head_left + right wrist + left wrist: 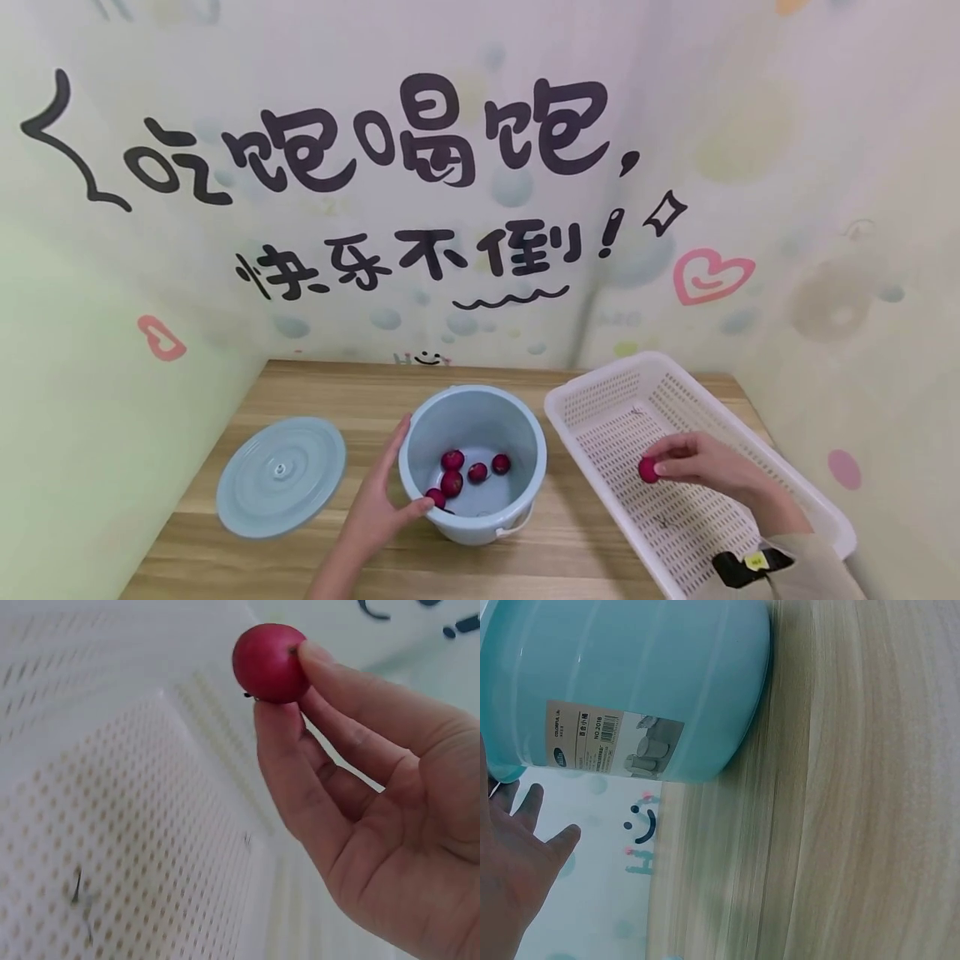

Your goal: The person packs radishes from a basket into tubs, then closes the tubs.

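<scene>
My right hand (701, 462) pinches a small round red radish (648, 469) between thumb and fingertips, above the white slotted basket (795, 492). In the right wrist view the radish (270, 663) is smooth and deep red, with a short dark stub underneath. A light blue bucket (471, 528) stands upright on the table, with several red radishes (452, 482) at its bottom. At the bucket's left side is my left hand (378, 500), the thumb at the rim. The left wrist view shows that hand's fingers (564, 841) spread and fairly straight beside the bucket.
A light blue lid (282, 477) lies flat on the wooden table (570, 533), left of the bucket. Behind is a printed wall (450, 333). Thin dark stem bits (77, 886) lie on the basket's floor. The bucket's white handle (517, 525) hangs down.
</scene>
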A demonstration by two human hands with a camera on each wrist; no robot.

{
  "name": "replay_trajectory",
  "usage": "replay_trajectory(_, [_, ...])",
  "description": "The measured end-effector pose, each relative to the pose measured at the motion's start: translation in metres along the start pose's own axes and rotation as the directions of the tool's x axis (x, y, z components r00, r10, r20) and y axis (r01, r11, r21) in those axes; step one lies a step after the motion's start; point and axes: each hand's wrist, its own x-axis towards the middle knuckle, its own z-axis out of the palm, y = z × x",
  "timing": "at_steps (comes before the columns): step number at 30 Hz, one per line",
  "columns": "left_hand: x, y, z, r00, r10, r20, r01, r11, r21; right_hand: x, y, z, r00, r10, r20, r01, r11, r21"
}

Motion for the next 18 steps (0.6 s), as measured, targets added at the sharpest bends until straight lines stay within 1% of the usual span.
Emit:
replay_trajectory(3, [0.001, -0.001, 0.0, 1.0, 0.006, -0.001, -0.006, 1.0, 0.005, 0.015, -0.018, 0.011, 0.998, -0.056, -0.025, 0.054, 0.996, -0.07])
replay_trajectory(8, [0.003, 0.0, 0.0, 1.0, 0.001, 0.003, -0.001, 1.0, -0.005, 0.043, -0.047, 0.034, 0.99, -0.132, -0.049, 0.124, 0.982, -0.143])
replay_trajectory(13, [0.002, 0.001, -0.001, 1.0, 0.004, -0.001, -0.004, 1.0, -0.006, 0.073, -0.072, 0.066, 0.986, -0.154, -0.066, 0.139, 0.971, -0.193])
replay_trajectory(18, [0.0, 0.001, -0.002, 1.0, 0.025, -0.007, -0.026, 1.0, -0.006, 0.099, -0.084, 0.093, 0.988, -0.154, -0.031, 0.146, 0.973, -0.177])
